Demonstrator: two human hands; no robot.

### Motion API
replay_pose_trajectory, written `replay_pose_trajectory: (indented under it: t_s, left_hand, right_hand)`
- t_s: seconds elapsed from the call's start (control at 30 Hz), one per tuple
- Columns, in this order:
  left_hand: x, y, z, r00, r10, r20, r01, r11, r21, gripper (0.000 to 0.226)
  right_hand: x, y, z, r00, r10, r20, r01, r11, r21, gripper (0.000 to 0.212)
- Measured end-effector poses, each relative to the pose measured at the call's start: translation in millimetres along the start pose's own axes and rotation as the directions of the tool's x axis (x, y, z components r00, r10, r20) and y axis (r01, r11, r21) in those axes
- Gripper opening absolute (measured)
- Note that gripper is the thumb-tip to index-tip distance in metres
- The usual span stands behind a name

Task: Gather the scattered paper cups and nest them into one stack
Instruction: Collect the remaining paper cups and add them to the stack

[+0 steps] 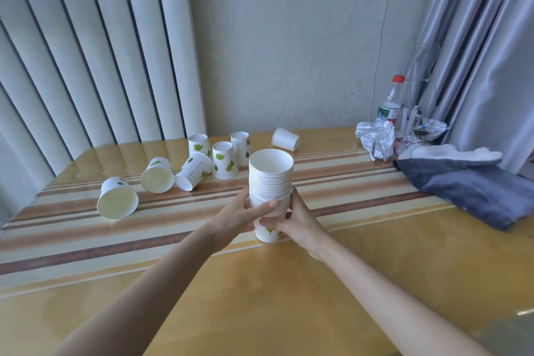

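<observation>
A tall stack of nested white paper cups stands upright at the table's middle, its base on the tabletop. My left hand grips its lower part from the left, thumb across the front. My right hand holds the bottom cup from the right. Loose cups with green leaf prints lie behind and to the left: one on its side at the far left, a second on its side, a third tipped over. Three stand upside down. A plain cup lies on its side at the back.
The table is glossy wood with a striped runner. Crumpled foil, a red-capped bottle and a folded blue-grey cloth crowd the right back corner. Vertical blinds hang at left, a curtain at right.
</observation>
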State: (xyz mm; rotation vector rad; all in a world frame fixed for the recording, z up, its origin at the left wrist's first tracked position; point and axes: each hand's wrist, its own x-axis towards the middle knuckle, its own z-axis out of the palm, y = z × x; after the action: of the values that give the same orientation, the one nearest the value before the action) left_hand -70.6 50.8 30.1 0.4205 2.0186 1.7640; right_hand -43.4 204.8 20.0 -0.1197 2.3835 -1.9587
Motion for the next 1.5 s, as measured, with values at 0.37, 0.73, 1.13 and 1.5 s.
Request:
replay_pose_trajectory:
  t_s: [0.37,0.73,1.13,1.5]
  left_hand:
    - [47.3,2.6,28.0,0.984,0.036,-0.173,-0.033,0.999,0.022,0.07]
    - [-4.1,-4.2,-29.7,0.963,0.027,-0.269,0.018,0.986,0.166,0.051]
    - [15.8,-5.3,-129.4,0.879,0.089,-0.468,0.111,0.917,0.384,0.053]
    - [87.1,-15.9,-168.9,0.85,0.203,-0.487,0.431,0.265,0.863,0.059]
  right_hand:
    - [21.7,19.0,-70.7,0.958,0.036,-0.285,-0.047,0.998,-0.032,0.064]
    - [-19.8,-2.5,-71.4,0.899,0.286,-0.332,-0.382,0.883,-0.274,0.075]
    - [77.4,-33.3,73.3,0.984,0.141,-0.112,-0.175,0.894,-0.412,0.04]
    - [214.7,-19.5,88.5,0.982,-0.171,0.083,0.162,0.526,-0.835,0.054]
